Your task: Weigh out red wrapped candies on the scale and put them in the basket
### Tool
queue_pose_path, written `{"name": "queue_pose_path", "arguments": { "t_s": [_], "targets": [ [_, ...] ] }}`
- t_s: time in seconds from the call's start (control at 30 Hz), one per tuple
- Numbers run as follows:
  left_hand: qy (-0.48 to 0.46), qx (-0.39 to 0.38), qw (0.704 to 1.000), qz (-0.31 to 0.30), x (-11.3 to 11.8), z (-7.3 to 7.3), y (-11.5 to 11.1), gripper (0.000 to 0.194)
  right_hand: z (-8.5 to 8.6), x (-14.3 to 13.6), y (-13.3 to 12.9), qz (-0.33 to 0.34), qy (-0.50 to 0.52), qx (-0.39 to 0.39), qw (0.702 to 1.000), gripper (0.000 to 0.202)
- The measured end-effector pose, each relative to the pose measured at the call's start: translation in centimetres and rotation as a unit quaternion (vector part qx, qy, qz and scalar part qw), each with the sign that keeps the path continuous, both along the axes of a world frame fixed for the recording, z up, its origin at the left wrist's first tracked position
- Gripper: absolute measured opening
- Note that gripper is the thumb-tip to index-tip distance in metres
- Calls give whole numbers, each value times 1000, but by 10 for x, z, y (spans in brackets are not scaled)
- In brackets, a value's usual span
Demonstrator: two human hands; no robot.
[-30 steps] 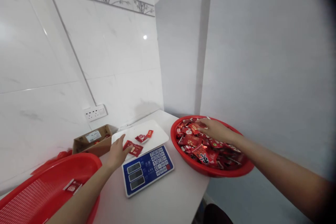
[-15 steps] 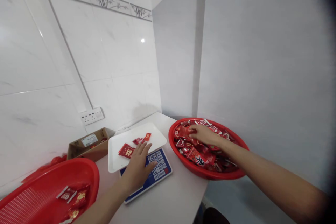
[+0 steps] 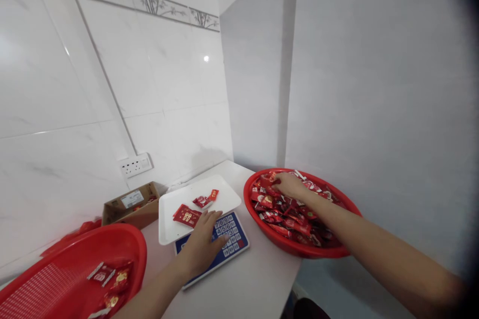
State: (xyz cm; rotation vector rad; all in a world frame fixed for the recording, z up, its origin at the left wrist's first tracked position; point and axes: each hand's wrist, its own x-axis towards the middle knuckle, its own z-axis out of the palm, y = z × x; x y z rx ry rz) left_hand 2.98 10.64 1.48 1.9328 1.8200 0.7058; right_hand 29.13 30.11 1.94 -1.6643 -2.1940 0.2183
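My left hand (image 3: 205, 245) hovers over the blue keypad of a digital scale (image 3: 235, 239), its fingers stretched out and nothing in it. A white tray (image 3: 170, 232) sits on top of the scale. On the tray lie a flat red packet (image 3: 187, 216) with gold marks, a smaller red-and-white packet (image 3: 202, 202) and an orange-red one (image 3: 214, 195). My right hand (image 3: 291, 185) reaches into a round red basket (image 3: 275, 239) heaped with red packets. Its fingers are closed on a red packet (image 3: 266, 179) at the basket's far left side; the fingertips are partly hidden.
A second red basket (image 3: 140, 254) stands at the left front with several red packets (image 3: 103, 275) inside. Behind it are an open cardboard box (image 3: 149, 212) and a red plastic bag (image 3: 80, 232). Tiled walls meet behind the white table (image 3: 258, 279); a socket (image 3: 135, 165) is on the left one.
In the right basket, my right hand has shifted slightly towards the far edge. A large red packet that lay on top near the front no longer shows there. My left hand stays over the scale.
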Motion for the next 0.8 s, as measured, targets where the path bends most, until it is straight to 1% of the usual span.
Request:
{"name": "queue_pose_path", "arguments": {
  "t_s": [0.1,0.13,0.17,0.2,0.3,0.33,0.4,0.47,0.53,0.6,0.67,0.73,0.8],
  "targets": [
    [-42,-2,999,6,0,3,-1,54,20,-3,-6,-1,29,22,999,18],
    [-68,-4,998,6,2,4,0,53,26,-6,-11,10,43,24,999,20],
    [-104,-10,994,5,6,5,0,51,30,-12,-17,36,64,14,997,21],
    [-149,-22,989,3,10,5,1,50,33,-19,-24,77,93,-5,993,22],
    [-284,-75,956,-10,27,2,0,49,32,-50,-49,208,156,-57,964,21],
    [-314,-87,945,-16,34,0,-1,49,29,-62,-55,235,155,-63,958,18],
    [-336,-91,937,-26,45,-5,-7,46,21,-88,-65,251,126,-57,958,13],
    [-333,-83,939,-32,53,-9,-18,41,12,-113,-66,257,112,-59,958,11],
    [-331,-83,939,-36,57,-9,-34,38,4,-133,-62,260,116,-59,957,12],
    [-348,-94,932,-32,56,-10,-53,39,-2,-148,-56,260,114,-58,957,14],
    [-379,-106,919,-14,49,-13,-74,42,-6,-158,-50,254,105,-52,960,14],
    [-418,-110,902,5,37,-23,-95,46,-9,-163,-46,245,95,-49,964,13],
    [-462,-106,880,21,25,-42,-116,51,-10,-165,-45,241,90,-51,965,14]
  ]
}}
